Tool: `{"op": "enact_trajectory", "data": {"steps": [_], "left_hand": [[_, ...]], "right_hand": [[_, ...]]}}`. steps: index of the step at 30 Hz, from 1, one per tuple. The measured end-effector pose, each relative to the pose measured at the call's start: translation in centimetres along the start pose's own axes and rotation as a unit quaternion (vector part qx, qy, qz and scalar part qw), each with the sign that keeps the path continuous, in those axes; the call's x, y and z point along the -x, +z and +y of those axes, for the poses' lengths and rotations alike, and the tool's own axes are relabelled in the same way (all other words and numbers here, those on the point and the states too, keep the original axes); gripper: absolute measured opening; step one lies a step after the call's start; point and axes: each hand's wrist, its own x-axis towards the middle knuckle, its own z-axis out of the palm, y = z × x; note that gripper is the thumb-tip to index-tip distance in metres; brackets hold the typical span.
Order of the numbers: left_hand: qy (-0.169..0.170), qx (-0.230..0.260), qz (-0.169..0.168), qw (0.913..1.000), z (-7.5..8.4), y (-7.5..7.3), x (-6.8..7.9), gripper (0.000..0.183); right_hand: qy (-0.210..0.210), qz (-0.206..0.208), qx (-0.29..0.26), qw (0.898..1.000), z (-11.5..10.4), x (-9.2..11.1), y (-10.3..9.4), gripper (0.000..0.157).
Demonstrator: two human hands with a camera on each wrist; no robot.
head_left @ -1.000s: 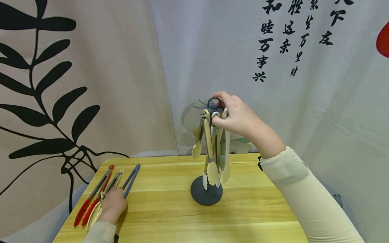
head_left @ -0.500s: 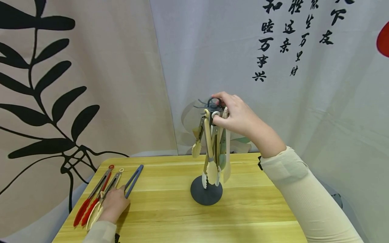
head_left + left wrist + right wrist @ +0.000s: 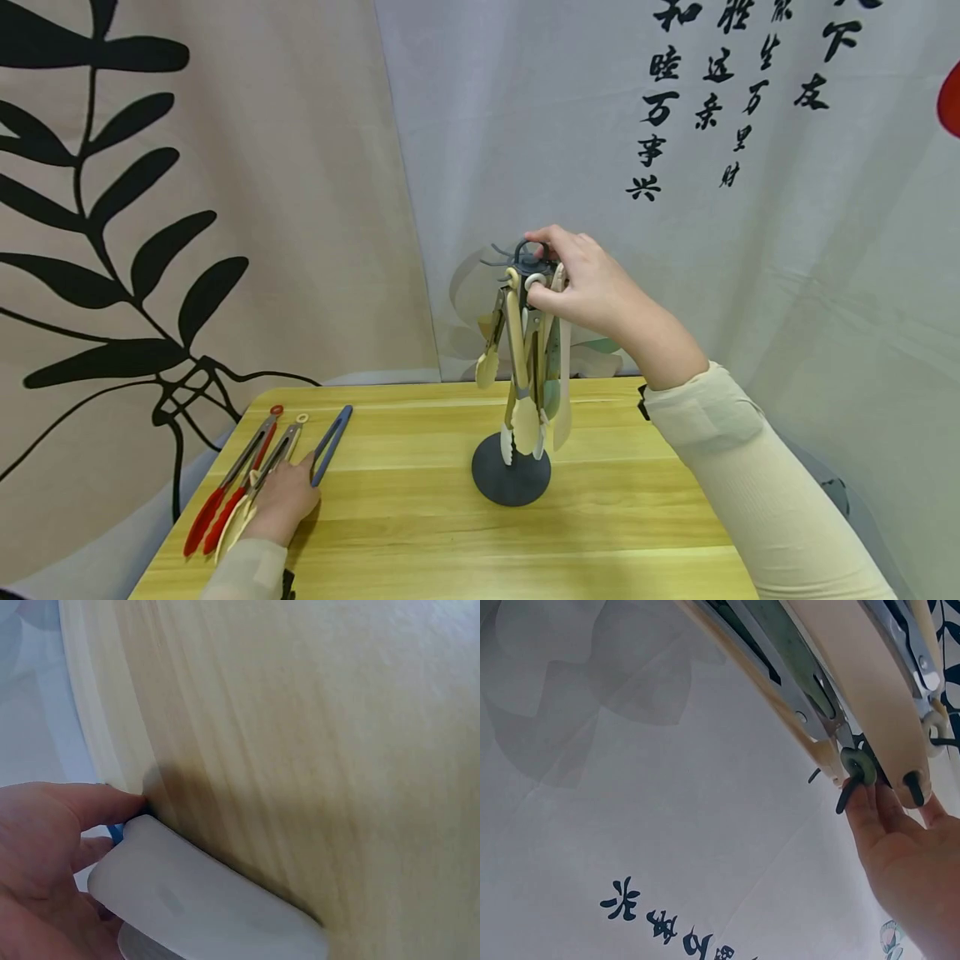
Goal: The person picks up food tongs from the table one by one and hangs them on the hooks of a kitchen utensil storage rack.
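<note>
My left hand [image 3: 283,500] pinches a pair of blue-handled tongs [image 3: 330,446] low over the table at the left. In the left wrist view a smooth pale grey piece [image 3: 202,896] lies along the palm, with a sliver of blue behind the fingers. Beside that hand lie red tongs [image 3: 232,492] and cream tongs [image 3: 258,487], the latter partly hidden by it. My right hand [image 3: 592,283] grips the top of a dark rotating rack [image 3: 512,473], fingers around its loop and hooks. Cream tongs [image 3: 862,690] and green tongs [image 3: 787,645] hang there by their ends.
Under everything is a yellow wooden table [image 3: 405,517], its rounded left corner close to the red tongs. A pale curtain [image 3: 315,208] with leaf prints and black characters hangs right behind. Several bare hooks [image 3: 495,260] stick out from the rack's left side.
The blue-handled tongs have shifted slightly to the right with my left hand, away from the cream tongs. My right hand keeps its place on the rack.
</note>
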Motion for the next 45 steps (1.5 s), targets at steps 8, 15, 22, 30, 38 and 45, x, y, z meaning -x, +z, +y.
{"op": "enact_trajectory", "data": {"steps": [8,15,22,30,38,45], "left_hand": [[-0.008,-0.006,-0.001,1.0000,0.2,-0.1,0.2,0.067],[-0.023,0.006,0.007,0.9997,0.3,-0.4,0.5,0.071],[-0.013,0.018,0.038,0.9990,0.4,-0.2,0.4,0.071],[0.020,0.033,0.081,0.9960,1.3,-0.5,0.5,0.072],[0.023,0.046,0.094,0.9942,2.4,-1.1,0.6,0.077],[0.030,0.066,0.120,0.9901,3.5,-1.6,0.9,0.077]], "right_hand": [[-0.003,0.001,0.002,1.000,0.1,-0.1,0.1,0.058],[-0.010,0.002,-0.004,1.000,0.3,0.0,0.0,0.059],[-0.020,0.009,-0.011,1.000,0.5,0.0,0.1,0.059],[-0.033,0.020,-0.014,0.999,0.6,0.0,0.3,0.059],[-0.038,0.025,-0.013,0.999,0.7,0.0,0.4,0.059],[-0.040,0.028,-0.011,0.999,0.7,0.0,0.5,0.059]]}}
